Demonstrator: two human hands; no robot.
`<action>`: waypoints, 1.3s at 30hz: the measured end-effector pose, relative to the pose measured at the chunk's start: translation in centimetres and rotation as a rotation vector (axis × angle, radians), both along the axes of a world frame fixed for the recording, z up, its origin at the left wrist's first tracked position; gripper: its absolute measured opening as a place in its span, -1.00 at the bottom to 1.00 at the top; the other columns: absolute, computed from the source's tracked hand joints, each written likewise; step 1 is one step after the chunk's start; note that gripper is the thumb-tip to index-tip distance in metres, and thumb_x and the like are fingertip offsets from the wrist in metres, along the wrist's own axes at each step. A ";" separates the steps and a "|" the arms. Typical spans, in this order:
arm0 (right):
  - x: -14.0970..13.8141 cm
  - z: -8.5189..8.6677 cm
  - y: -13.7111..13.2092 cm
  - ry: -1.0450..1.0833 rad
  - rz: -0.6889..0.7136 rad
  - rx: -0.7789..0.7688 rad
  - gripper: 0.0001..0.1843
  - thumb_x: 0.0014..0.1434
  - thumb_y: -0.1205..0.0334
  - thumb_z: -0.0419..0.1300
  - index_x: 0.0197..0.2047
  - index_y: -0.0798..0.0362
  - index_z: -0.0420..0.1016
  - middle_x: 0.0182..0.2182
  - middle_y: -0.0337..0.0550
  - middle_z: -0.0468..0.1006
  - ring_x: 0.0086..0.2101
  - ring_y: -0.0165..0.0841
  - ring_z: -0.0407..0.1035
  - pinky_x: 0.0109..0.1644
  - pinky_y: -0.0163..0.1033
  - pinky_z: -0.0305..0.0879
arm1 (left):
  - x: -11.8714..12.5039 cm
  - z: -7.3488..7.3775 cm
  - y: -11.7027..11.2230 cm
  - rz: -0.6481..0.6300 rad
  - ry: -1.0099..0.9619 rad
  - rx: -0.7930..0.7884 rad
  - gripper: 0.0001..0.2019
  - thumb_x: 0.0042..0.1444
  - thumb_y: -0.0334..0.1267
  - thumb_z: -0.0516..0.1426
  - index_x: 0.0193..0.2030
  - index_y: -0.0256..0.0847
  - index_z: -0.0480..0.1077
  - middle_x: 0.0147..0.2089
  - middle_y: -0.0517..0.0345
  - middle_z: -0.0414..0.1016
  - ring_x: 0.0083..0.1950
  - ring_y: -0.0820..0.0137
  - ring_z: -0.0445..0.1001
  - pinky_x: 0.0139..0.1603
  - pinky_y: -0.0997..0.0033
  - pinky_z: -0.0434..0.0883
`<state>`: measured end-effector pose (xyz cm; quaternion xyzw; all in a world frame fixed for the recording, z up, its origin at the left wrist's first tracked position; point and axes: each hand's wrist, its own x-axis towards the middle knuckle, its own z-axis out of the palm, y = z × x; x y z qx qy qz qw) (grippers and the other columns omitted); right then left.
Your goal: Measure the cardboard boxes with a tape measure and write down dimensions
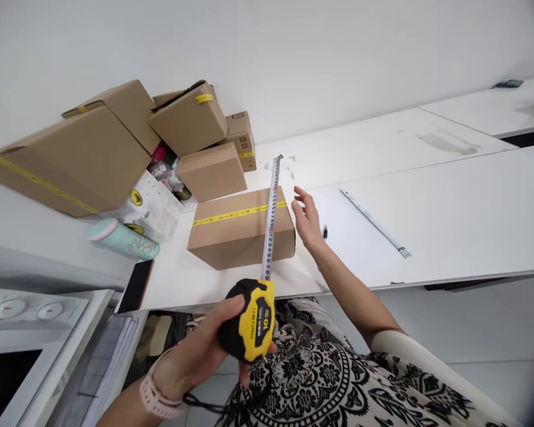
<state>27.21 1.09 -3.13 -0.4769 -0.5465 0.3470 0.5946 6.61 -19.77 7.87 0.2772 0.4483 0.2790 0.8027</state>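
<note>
My left hand grips a yellow and black tape measure in front of the table edge. Its blade is pulled out and runs away from me over the right part of a closed cardboard box sealed with yellow tape. The blade's hooked tip lies beyond the box's far edge. My right hand is just right of the box, with its fingers apart and nothing in them. Near that hand, a small black object rests on a white sheet.
Several cardboard boxes are stacked at the back left. A mint bottle lies beside a white avocado-print carton, with a dark phone at the table's left edge. A folded paper strip lies on the right.
</note>
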 end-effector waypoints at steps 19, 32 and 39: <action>-1.8 3.5 10.1 -0.152 0.347 -0.046 -0.49 0.27 -0.19 0.16 -0.11 0.10 0.66 -0.10 0.00 0.67 -0.07 -0.18 0.50 0.11 -0.07 0.37 | 4.1 0.1 -1.6 0.024 0.008 -0.127 -0.27 0.02 0.27 0.29 0.11 -0.31 0.42 -0.05 -0.20 0.52 -0.03 0.05 0.57 -0.18 0.09 0.63; -1.4 2.6 8.4 0.065 0.418 -0.159 -0.48 0.04 -0.28 0.36 -0.40 0.08 0.69 -0.51 -0.18 0.59 -0.45 -0.40 0.36 -0.37 -0.28 0.25 | 6.9 -1.4 -0.5 0.003 -0.175 -0.041 -0.24 0.01 0.30 0.29 0.12 -0.33 0.39 -0.12 -0.20 0.57 -0.13 0.03 0.64 -0.30 0.24 0.59; -1.6 2.8 8.0 0.092 0.405 -0.170 -0.53 0.04 -0.22 0.36 -0.42 0.07 0.68 -0.54 -0.21 0.56 -0.48 -0.43 0.31 -0.39 -0.29 0.21 | 6.7 -2.6 1.3 0.043 -0.128 0.030 -0.24 0.12 0.24 0.24 0.31 -0.20 0.23 0.02 -0.20 0.54 -0.15 0.04 0.65 -0.34 0.23 0.57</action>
